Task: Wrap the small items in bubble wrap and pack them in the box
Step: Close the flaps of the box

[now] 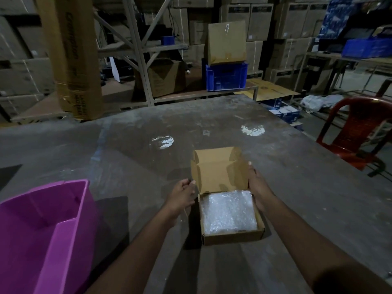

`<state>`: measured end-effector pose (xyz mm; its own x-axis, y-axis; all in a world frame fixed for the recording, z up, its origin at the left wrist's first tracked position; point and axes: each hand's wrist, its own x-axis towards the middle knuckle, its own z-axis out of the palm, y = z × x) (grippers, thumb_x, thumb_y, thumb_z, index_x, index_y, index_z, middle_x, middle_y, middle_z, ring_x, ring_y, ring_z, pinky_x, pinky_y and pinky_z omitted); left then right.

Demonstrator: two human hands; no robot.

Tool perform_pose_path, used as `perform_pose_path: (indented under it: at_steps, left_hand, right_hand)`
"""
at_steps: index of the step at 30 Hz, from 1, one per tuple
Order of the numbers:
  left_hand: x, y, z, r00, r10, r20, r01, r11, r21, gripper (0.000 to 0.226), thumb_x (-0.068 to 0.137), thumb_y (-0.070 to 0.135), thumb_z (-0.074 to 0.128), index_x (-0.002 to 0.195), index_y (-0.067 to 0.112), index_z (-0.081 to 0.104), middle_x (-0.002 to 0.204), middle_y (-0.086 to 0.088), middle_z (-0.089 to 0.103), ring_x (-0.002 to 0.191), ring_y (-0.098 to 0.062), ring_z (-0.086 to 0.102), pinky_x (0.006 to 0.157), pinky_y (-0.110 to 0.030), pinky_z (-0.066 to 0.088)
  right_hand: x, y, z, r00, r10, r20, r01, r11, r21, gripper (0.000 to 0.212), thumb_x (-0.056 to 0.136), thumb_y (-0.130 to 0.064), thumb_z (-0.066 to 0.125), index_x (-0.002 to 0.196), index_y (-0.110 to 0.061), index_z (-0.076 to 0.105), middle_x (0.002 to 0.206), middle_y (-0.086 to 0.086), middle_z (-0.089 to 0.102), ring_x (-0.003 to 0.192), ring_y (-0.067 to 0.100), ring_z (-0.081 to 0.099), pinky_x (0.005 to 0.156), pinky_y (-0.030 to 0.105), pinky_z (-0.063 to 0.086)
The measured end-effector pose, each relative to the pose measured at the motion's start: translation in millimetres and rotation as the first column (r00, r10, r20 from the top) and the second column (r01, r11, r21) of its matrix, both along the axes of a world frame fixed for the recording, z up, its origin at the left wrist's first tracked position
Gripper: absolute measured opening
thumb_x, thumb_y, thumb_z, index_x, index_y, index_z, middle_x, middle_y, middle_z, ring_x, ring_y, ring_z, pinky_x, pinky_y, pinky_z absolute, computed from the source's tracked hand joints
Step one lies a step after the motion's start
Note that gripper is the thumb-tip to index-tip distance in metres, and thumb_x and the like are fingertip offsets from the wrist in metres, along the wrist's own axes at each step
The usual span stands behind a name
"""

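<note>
A small brown cardboard box [233, 237] sits on the grey table, its lid [219, 168] standing upright at the far side. Bubble wrap [229, 212] fills the inside of the box and hides whatever is wrapped in it. My left hand [181, 196] is at the box's left side, its fingers curled by the lid's left flap. My right hand [257, 185] lies along the right side, its straight fingers touching the lid's right edge.
A purple plastic bin [44, 228] stands at the near left. The grey table [318, 209] stretches far ahead, with shiny patches on it. A red plastic chair [360, 132] stands off the right edge. Shelves, cartons and a blue crate [226, 76] lie beyond.
</note>
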<state>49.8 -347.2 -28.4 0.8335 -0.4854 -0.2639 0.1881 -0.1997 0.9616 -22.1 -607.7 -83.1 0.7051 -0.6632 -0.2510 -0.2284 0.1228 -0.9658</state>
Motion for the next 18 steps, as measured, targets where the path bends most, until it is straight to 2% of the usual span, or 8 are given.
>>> perform_pose_path:
  at_steps: [2, 4, 7, 8, 10, 12, 15, 18]
  left_hand:
    - [-4, -7, 6, 1.0, -0.007, -0.008, 0.006, 0.997, -0.071, 0.026, 0.106, 0.03, 0.051, 0.127, 0.016, 0.055, 0.119, -0.001, 0.067, 0.105, -0.007, 0.063, 0.084, -0.029, 0.053]
    - [-8, -9, 6, 0.999, 0.04, -0.008, -0.041, 0.99, -0.131, 0.03, 0.104, 0.035, 0.052, 0.128, 0.017, 0.056, 0.122, -0.002, 0.068, 0.111, -0.011, 0.064, 0.086, -0.031, 0.053]
    - [-14, -7, 7, 0.993, 0.108, -0.048, -0.115, 0.977, -0.181, 0.029, 0.102, 0.044, 0.051, 0.115, 0.019, 0.059, 0.101, 0.004, 0.072, 0.099, -0.014, 0.069, 0.088, -0.034, 0.055]
    - [-16, -6, 8, 0.992, 0.117, -0.051, -0.124, 0.975, -0.182, 0.029, 0.103, 0.046, 0.05, 0.112, 0.02, 0.061, 0.097, 0.005, 0.073, 0.096, -0.014, 0.07, 0.086, -0.034, 0.055]
    - [-23, -6, 11, 0.994, 0.11, -0.014, -0.111, 0.978, -0.176, 0.028, 0.104, 0.045, 0.047, 0.106, 0.023, 0.063, 0.092, 0.006, 0.074, 0.09, -0.01, 0.071, 0.081, -0.031, 0.055]
    - [-29, -6, 10, 0.995, 0.094, 0.033, -0.088, 0.983, -0.16, 0.025, 0.106, 0.039, 0.043, 0.104, 0.023, 0.062, 0.092, 0.005, 0.072, 0.086, -0.007, 0.07, 0.079, -0.028, 0.055]
    - [-35, -4, 8, 0.994, 0.081, 0.069, -0.07, 0.987, -0.147, 0.025, 0.107, 0.034, 0.041, 0.111, 0.021, 0.063, 0.104, -0.001, 0.069, 0.097, -0.013, 0.068, 0.083, -0.029, 0.056]
    - [-39, -3, 13, 0.993, 0.095, 0.064, -0.086, 0.987, -0.136, 0.029, 0.108, 0.034, 0.04, 0.106, 0.021, 0.066, 0.099, 0.002, 0.071, 0.094, -0.011, 0.068, 0.078, -0.027, 0.054]
  right_hand:
    - [-12, 14, 24, 0.999, -0.016, 0.035, 0.014, 0.998, 0.06, 0.086, 0.081, -0.089, 0.04, 0.141, -0.028, 0.051, 0.13, 0.002, 0.066, 0.113, 0.023, 0.066, 0.101, 0.048, 0.052]
    - [-26, 30, 52, 0.998, -0.042, 0.046, 0.039, 0.997, 0.061, 0.071, 0.092, -0.077, 0.038, 0.14, -0.026, 0.051, 0.126, 0.003, 0.067, 0.113, 0.025, 0.066, 0.101, 0.049, 0.052]
    - [-42, 35, 64, 0.998, -0.041, 0.042, 0.04, 0.999, 0.019, 0.096, 0.07, -0.096, 0.039, 0.138, -0.029, 0.055, 0.127, 0.002, 0.068, 0.116, 0.026, 0.065, 0.105, 0.053, 0.048]
    - [-47, 36, 67, 0.999, -0.025, 0.034, 0.025, 1.0, -0.005, 0.095, 0.071, -0.095, 0.039, 0.136, -0.029, 0.056, 0.126, 0.001, 0.069, 0.115, 0.025, 0.065, 0.104, 0.051, 0.049]
    - [-59, 44, 75, 1.0, -0.009, 0.018, 0.009, 0.999, -0.048, 0.066, 0.093, -0.075, 0.037, 0.132, -0.026, 0.054, 0.119, -0.002, 0.067, 0.107, 0.019, 0.064, 0.092, 0.039, 0.052]
    - [-68, 45, 73, 1.0, 0.015, 0.02, -0.013, 0.996, -0.084, 0.047, 0.101, -0.059, 0.038, 0.127, -0.024, 0.055, 0.113, -0.003, 0.067, 0.103, 0.016, 0.064, 0.079, 0.031, 0.048]
    - [-76, 45, 63, 0.997, 0.065, -0.029, -0.069, 0.984, -0.167, 0.051, 0.097, -0.061, 0.045, 0.126, -0.023, 0.061, 0.113, 0.001, 0.071, 0.112, 0.027, 0.065, 0.093, 0.041, 0.05]
    - [-83, 48, 68, 0.986, 0.133, -0.096, -0.152, 0.961, -0.232, 0.041, 0.096, -0.063, 0.048, 0.129, -0.04, 0.054, 0.121, -0.014, 0.062, 0.116, 0.015, 0.057, 0.105, 0.043, 0.044]
